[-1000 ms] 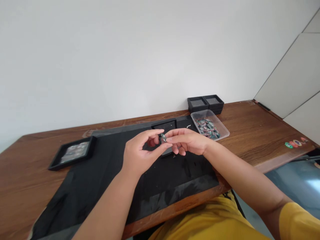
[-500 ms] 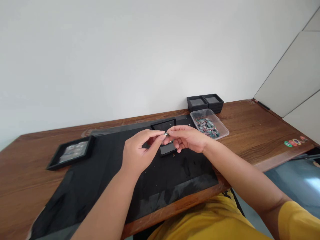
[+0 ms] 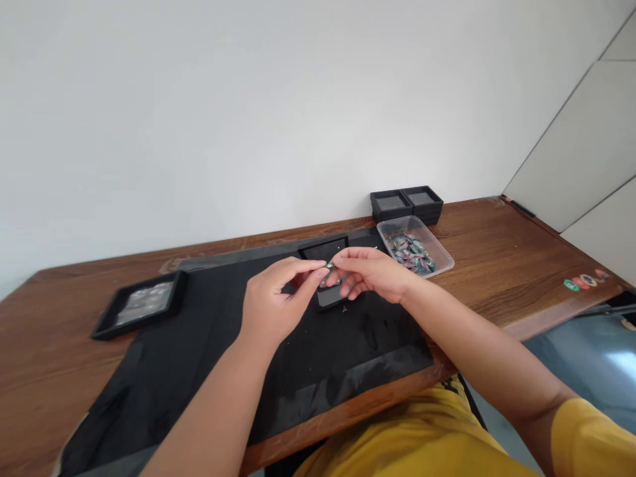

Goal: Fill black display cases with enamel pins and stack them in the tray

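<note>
Head view, read left to right. On the brown wood bench (image 3: 477,242), at far left, a shallow black tray (image 3: 179,291) sits askew, its right part over the edge of the black mat (image 3: 209,344). Contents: a patch of small pale, glossy pieces (image 3: 145,302) on the tray floor; individual shapes too small to resolve.

Centre, above the mat: left hand (image 3: 271,298), thumb and forefinger pinching the left side of a small shiny piece (image 3: 330,265). Right hand (image 3: 380,275) meets it from the other side, thumb and forefinger pinching the same piece, remaining fingers loosely curled below. Fingertips of the two hands nearly meet. Orientation of piece: only a thin sliver is exposed; its long axis seems to run roughly crosswise, from one hand toward the other. Which end points where: cannot tell.

Beneath the hands, a black tray (image 3: 334,304) with grey floor, partly covered by the fingers; something glints inside, form unclear.

Right of centre: two stacks of black trays, left stack (image 3: 391,215) and right stack (image 3: 430,213), side by side near the wall, top trays grey-floored. Just in front, a clear plastic tub (image 3: 434,242) holds a heap of glossy greenish and pinkish pieces (image 3: 412,253), lying at mixed angles. Round stickers (image 3: 587,282) mark the bench at far right.
</note>
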Demonstrator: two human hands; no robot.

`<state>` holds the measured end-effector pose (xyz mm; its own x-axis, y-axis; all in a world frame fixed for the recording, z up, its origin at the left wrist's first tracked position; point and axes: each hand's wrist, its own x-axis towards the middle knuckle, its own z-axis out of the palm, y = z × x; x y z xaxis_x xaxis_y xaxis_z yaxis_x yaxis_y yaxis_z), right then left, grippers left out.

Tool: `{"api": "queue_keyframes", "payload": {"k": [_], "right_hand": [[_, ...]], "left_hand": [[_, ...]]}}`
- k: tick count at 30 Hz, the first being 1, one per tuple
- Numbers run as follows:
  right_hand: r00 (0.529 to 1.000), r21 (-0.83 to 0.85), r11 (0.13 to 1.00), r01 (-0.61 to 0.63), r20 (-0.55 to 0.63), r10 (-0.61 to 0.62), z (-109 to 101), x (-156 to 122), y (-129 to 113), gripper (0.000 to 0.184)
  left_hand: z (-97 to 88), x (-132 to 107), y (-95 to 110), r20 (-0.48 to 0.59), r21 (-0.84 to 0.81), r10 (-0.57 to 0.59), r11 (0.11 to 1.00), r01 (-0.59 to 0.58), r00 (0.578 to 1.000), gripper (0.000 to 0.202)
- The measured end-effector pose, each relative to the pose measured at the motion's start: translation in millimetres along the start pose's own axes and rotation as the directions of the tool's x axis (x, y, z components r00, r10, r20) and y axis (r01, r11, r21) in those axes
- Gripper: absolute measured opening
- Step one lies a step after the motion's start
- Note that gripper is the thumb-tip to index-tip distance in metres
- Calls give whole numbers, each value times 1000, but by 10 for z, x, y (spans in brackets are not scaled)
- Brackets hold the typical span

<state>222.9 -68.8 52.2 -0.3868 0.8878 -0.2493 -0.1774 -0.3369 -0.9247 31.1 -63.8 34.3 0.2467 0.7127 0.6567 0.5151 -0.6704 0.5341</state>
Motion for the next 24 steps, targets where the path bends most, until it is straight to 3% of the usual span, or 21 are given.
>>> {"api": "queue_keyframes", "payload": {"k": [4,7,13,24], "right_hand": [[999,-19,999,31,-42,-32,26,-5,-12,17],[995,-24,998,53,-79,-54,33,8,-7,16],[975,-63,985,162,-142,-169,4,48,35,21],[956,-147,965,215,-172,-239,23,51,46,19]], "left_hand": [[2,8,23,4,-7,-44,999,44,999,17],[28,4,18,38,-55,-144,988,146,989,18],[103,-7,-3,203,-209,-340,901,380,918,22],[111,21,4,253,-293,-397,838,461,882,22]]}}
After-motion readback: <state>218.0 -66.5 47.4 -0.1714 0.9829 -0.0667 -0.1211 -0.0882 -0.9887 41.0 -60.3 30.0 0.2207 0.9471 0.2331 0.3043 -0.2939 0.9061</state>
